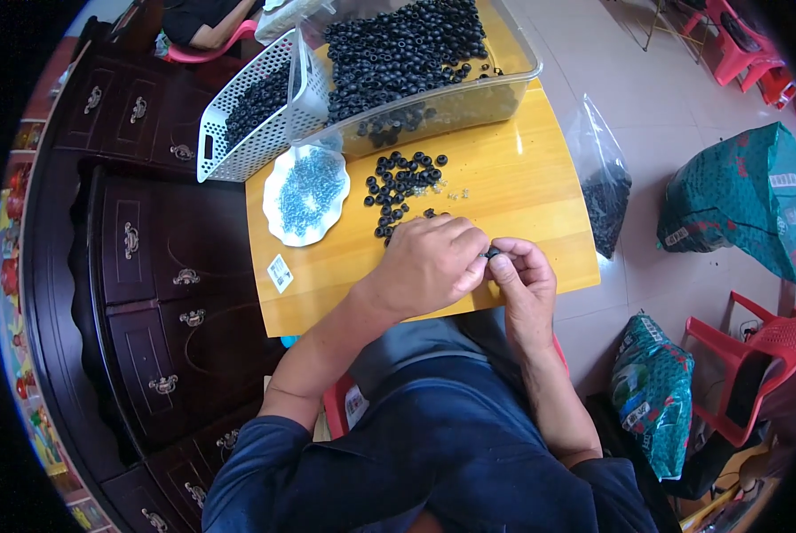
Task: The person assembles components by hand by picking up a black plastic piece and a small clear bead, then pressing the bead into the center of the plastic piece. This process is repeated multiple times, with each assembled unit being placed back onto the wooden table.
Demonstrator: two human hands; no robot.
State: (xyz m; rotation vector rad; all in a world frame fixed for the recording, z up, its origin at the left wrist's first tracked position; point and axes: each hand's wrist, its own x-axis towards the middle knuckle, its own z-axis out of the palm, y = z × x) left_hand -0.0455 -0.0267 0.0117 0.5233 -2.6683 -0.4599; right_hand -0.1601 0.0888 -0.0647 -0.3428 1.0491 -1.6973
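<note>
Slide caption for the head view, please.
Right hand pinches a small black part beside the left hand, above a yellow wood-grain tabletop.

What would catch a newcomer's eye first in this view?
Probably the big clear tub of small black ring-like pieces at the far side of the yellow table, with a white perforated basket left of it. Next, the scalloped white plate of bluish, see-through bits on the table's left. Then the left hand and right hand, close together near the front edge, a small dark piece in the right one's fingers.
</note>
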